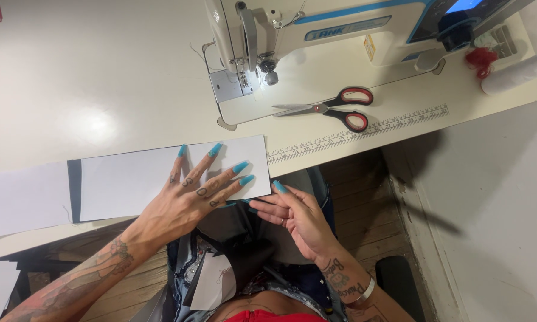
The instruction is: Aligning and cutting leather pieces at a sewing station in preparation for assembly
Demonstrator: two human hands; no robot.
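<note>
A white rectangular sheet of fabric or paper (pixel 131 179) lies on the pale sewing table (pixel 72 77) near its front edge, with a dark layer showing at its left end. My left hand (pixel 191 197) presses flat on the sheet's right part, fingers spread. My right hand (pixel 295 217) sits below the table edge, fingers half curled, one fingertip touching the sheet's lower right corner. It holds nothing that I can see.
A white sewing machine (pixel 316 30) stands at the back, its needle lit. Red-handled scissors (pixel 334 107) lie in front of it. A ruler strip (pixel 364 132) runs along the table edge. More white pieces (pixel 24 200) lie at left. A thread cone (pixel 516 74) is at right.
</note>
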